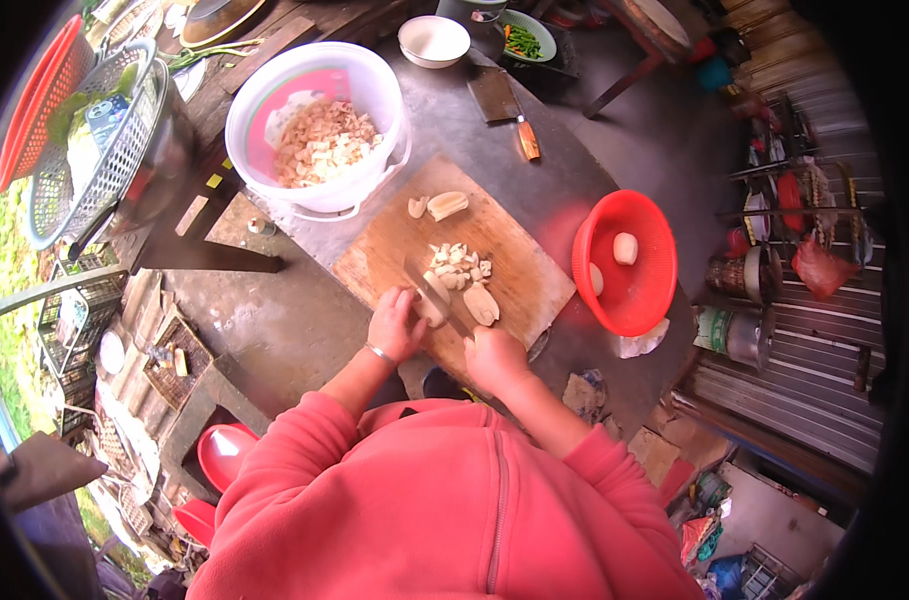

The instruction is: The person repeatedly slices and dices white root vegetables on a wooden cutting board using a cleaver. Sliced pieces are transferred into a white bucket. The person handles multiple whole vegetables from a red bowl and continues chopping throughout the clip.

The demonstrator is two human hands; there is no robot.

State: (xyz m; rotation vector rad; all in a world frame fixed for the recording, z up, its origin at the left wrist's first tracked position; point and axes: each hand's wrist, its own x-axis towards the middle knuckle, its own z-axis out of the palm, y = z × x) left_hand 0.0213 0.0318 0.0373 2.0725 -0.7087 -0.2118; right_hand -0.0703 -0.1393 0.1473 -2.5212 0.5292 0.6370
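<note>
My right hand (495, 358) grips the handle of a kitchen knife (445, 306), whose blade points away to the left over a wooden cutting board (510, 247). Under my left hand (396, 324) is a peeled pale root vegetable piece (428, 306), held at the board's near-left side. The blade lies against or just over this piece; how deep it sits cannot be seen. Beyond the blade is a small heap of diced pieces (458, 262). A flat-cut chunk (481, 304) rests to its right. Two more pieces (447, 205) lie at the board's far end.
A white plastic bucket (383, 75) with diced vegetable stands back left. A cleaver (493, 96) and a white bowl (434, 39) are behind the board. On the right, a red plastic basket (627, 307) holds two peeled roots (625, 248). Green chillies fill a colander (542, 30) at the back.
</note>
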